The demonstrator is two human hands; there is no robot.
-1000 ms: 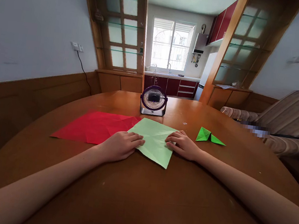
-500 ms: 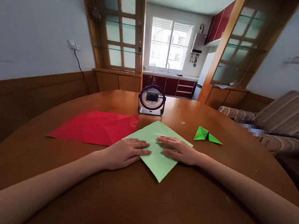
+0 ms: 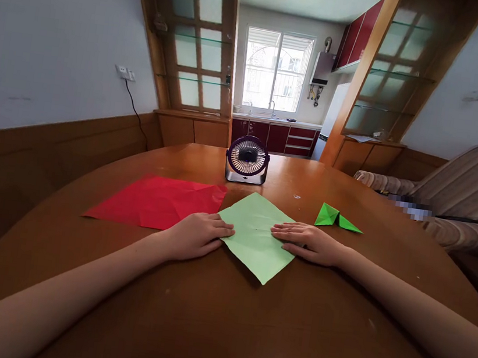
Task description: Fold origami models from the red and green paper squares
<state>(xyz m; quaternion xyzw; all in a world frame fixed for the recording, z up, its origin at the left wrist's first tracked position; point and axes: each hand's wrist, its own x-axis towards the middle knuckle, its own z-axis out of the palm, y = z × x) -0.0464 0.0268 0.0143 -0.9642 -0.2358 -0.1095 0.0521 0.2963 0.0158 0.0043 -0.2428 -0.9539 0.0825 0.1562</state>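
A light green square of paper [image 3: 256, 234] lies on the table with one corner pointing toward me. Faint creases show near its middle, and its near corner lifts slightly off the wood. My left hand [image 3: 200, 235] rests at the paper's left corner, fingertips on its edge and covering that corner. On the right side, my right hand [image 3: 307, 242] lies flat, its stretched fingers on the paper's right corner. Neither hand grips anything. To the left and behind my left hand is a red sheet of paper [image 3: 152, 200] with crease lines.
A folded bright green paper piece [image 3: 334, 217] lies to the right, beyond my right hand. A small purple fan [image 3: 247, 158] stands at the back of the round wooden table [image 3: 219, 329]. A striped armchair [image 3: 462, 191] is at the right.
My hands have moved apart from the paper's middle toward its left and right corners, uncovering the centre. The view has shifted slightly, moving everything rightward in the picture.
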